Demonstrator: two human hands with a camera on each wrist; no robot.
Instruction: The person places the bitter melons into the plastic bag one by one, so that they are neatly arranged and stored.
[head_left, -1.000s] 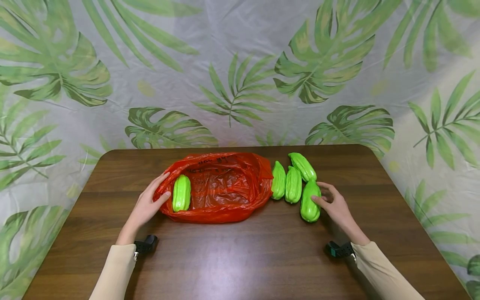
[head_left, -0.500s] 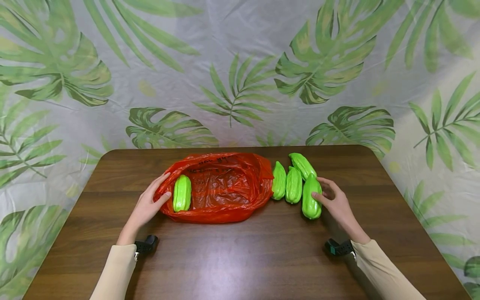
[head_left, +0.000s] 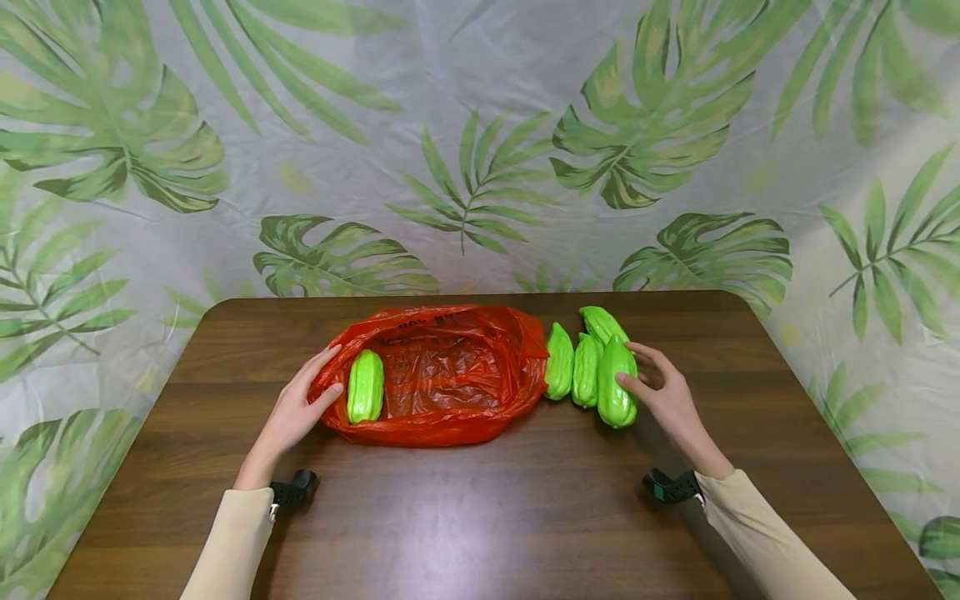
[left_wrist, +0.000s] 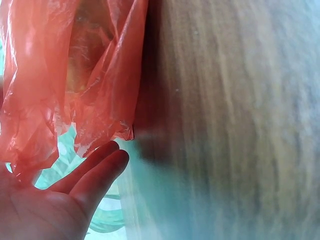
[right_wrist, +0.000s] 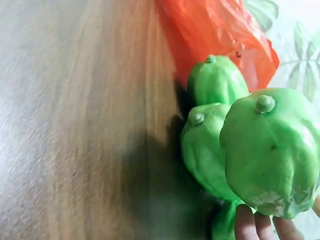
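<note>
In the head view my right hand holds a light-green ridged gourd, thumb on its near side and fingers behind it. The right wrist view shows this gourd from its stubby end, fingertips under it. Two more gourds lie to its left, and another lies partly hidden behind it. My left hand rests at the left rim of a crumpled red plastic bag, fingers fairly straight; its fingertips lie close against the bag in the left wrist view. One gourd lies inside the bag.
Everything stands on a brown wooden table with rounded far corners. Behind it hangs a pale cloth printed with green leaves. The bag's right side touches the nearest gourd. Black bands sit on both wrists.
My right hand has lifted the front gourd slightly and shifted it up and left, so that it now overlaps the gourd behind. The left hand and bag stay in place.
</note>
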